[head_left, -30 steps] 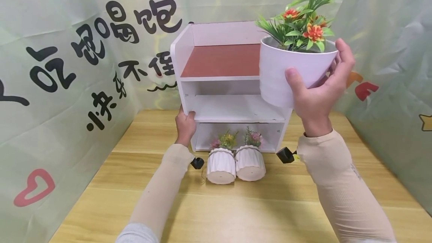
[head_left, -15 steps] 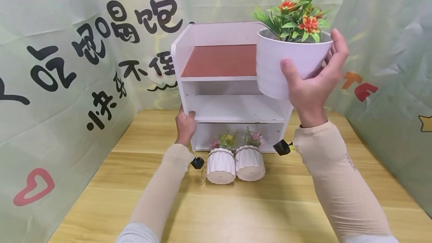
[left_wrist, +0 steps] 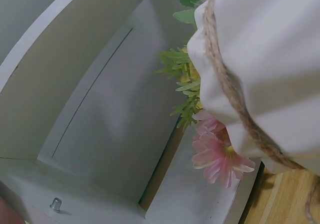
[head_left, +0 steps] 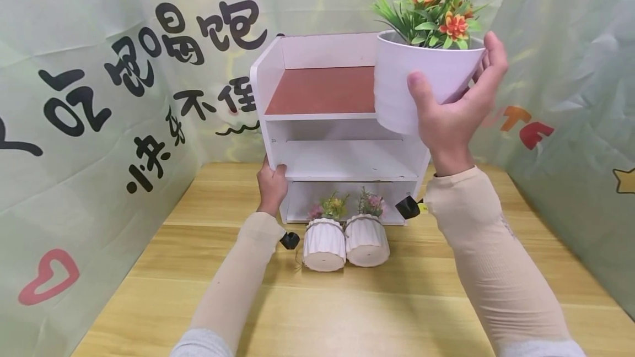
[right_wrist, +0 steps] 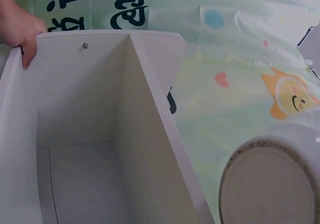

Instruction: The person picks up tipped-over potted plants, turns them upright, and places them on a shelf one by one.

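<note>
My right hand [head_left: 458, 109] holds a white flowerpot [head_left: 412, 79] with orange artificial flowers, thumb on its front and fingers round the far right side. The pot is in the air, overlapping the right part of a white three-tier shelf [head_left: 342, 167] in the head view. Its round underside [right_wrist: 270, 189] shows in the right wrist view. My left hand [head_left: 271, 186] grips the shelf's left side panel, thumb over the front edge; its other fingers are mostly hidden in the head view. The top tier has a reddish-brown surface [head_left: 322, 90].
Two small white pots tied with twine, a left one [head_left: 324, 247] and a right one [head_left: 368, 242], stand side by side on the wooden table [head_left: 327, 313] before the shelf. They hold small flowers. A printed cloth backdrop [head_left: 124, 10] surrounds the table.
My right hand has raised the flowerpot and shifted it slightly left, toward the shelf's top tier. The left hand, shelf and small pots stay in place.
</note>
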A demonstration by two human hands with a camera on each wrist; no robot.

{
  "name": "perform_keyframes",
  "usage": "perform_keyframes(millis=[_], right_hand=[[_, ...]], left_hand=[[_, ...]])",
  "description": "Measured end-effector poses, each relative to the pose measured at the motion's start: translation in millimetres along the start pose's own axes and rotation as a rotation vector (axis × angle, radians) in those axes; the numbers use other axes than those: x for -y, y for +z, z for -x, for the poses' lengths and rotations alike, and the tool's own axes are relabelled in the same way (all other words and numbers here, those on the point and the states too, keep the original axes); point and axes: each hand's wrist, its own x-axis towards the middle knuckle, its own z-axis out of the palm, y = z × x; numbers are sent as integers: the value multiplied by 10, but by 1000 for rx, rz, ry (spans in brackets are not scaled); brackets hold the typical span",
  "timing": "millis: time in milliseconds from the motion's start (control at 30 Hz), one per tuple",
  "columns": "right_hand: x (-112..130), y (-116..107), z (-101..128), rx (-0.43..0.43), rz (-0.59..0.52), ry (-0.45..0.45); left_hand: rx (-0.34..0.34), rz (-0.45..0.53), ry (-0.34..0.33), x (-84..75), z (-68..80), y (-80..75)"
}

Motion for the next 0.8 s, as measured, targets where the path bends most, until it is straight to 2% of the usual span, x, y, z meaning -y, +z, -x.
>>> perform_keyframes(millis=[200,467,633,800], right_hand=[[151,67,9,7,48,-16],[-145,75,-20,11,167,-68],[-191,102,-12,2,204,-85],[-203,133,14,11,217,-59]], left_hand=[[-6,3,8,-18,1,2],[-8,-6,11,8,5,4],[-9,-7,26,10,5,-1],[-15,-10,37,3,7,-1]])
